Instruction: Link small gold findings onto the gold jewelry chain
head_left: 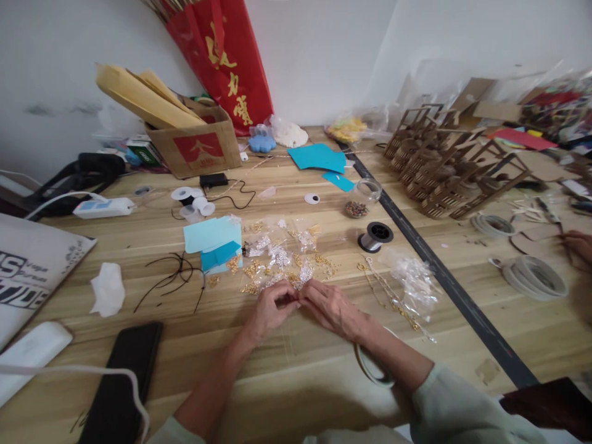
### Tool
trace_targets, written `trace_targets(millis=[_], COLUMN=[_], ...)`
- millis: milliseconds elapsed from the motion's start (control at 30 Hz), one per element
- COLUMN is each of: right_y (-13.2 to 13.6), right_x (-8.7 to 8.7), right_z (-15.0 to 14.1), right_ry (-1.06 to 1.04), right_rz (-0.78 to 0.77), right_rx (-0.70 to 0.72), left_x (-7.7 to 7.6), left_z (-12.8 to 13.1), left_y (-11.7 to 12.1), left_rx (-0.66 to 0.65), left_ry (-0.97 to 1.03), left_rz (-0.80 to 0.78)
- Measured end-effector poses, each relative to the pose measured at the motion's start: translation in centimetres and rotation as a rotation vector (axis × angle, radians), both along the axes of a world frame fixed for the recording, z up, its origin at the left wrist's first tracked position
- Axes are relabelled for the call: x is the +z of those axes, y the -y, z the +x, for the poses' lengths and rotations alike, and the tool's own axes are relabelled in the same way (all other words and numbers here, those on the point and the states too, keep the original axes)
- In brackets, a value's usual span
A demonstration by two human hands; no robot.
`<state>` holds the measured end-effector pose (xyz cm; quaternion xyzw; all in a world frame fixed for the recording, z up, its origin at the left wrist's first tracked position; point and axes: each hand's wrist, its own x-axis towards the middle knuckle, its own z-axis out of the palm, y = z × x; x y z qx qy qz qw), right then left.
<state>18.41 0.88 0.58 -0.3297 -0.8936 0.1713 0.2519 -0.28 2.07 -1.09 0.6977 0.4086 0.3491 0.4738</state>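
My left hand (274, 306) and my right hand (329, 306) meet at the fingertips over the wooden table (296, 376), both closed in a pinch. Whatever they hold is too small to make out. Faint pale lines show on the wood just below them. Right beyond the fingers lie loose silver beads (280, 256) and gold beads (253, 269), some on clear plastic bags. A bangle (367, 370) hangs on my right wrist. To the right of that hand lie gold chains (386, 290) beside crumpled clear bags (414, 280).
A wire spool (375, 237) and a bead jar (361, 200) stand beyond my right hand. Blue cards (213, 237) and black cord (178, 274) lie left, with a phone (123, 382) nearer. Small wooden models (444, 163) stand far right. Another person's hand (578, 243) shows there.
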Motion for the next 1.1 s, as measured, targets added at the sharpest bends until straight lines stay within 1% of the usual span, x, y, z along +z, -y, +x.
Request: trace_targets(millis=[167,267,467,567,667,800,867,967,1100], right_y=[0.0,0.0,0.1,0.1,0.2,0.1,-0.1,-0.3,-0.4], right_x=[0.2,0.2,0.3,0.5,0.6,0.9,1.1,1.1,0.9], right_z=[0.0,-0.1,-0.2,-0.2,-0.3,-0.2,-0.2,-0.1,-0.1], right_ry=[-0.089,-0.147,-0.139,-0.14,-0.184,-0.245,-0.243,-0.229,-0.229], right_rz=[-0.134,-0.199,-0.225,-0.244,-0.276,-0.352,-0.349,-0.306,-0.284], right_rx=[0.017,0.002,-0.034,-0.034,-0.032,-0.089,-0.102,-0.092,-0.1], left_x=[-0.1,-0.1,0.1,0.2,0.3,0.5,0.5,0.6,0.6], left_z=[0.1,0.2,0.4,0.5,0.4,0.1,0.0,0.0,0.1], left_y=[0.0,0.1,0.5,0.7,0.7,0.5,0.5,0.4,0.5], left_rx=[0.008,0.017,0.025,0.02,0.026,0.048,0.07,0.099,0.111], left_ry=[-0.007,-0.014,-0.038,-0.029,-0.026,0.007,0.011,0.004,-0.004], left_rz=[-0.009,-0.013,-0.042,-0.028,-0.024,-0.068,-0.087,-0.086,-0.079])
